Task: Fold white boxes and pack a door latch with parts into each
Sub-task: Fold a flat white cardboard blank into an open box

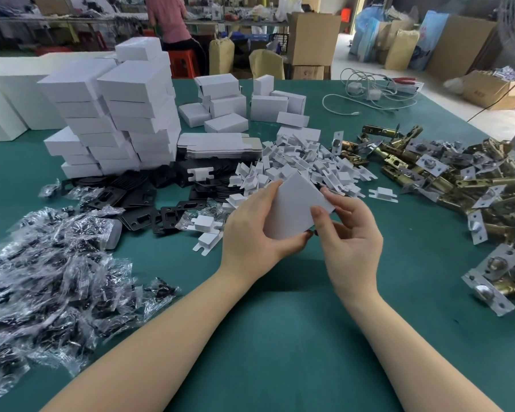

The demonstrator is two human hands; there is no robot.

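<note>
Head view: both hands hold one small white cardboard box above the green table; left hand grips its left edge, right hand pinches the right corner. Looks like closing step. Next: tuck flap, add to white box stack; brass latches piled right

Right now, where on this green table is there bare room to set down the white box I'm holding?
Bare green mat lies in front of you, between your forearms, bordered left by clear plastic screw packets and right by brass door latches. Beyond the small white cardboard box, white inserts and black plates crowd it.
</note>
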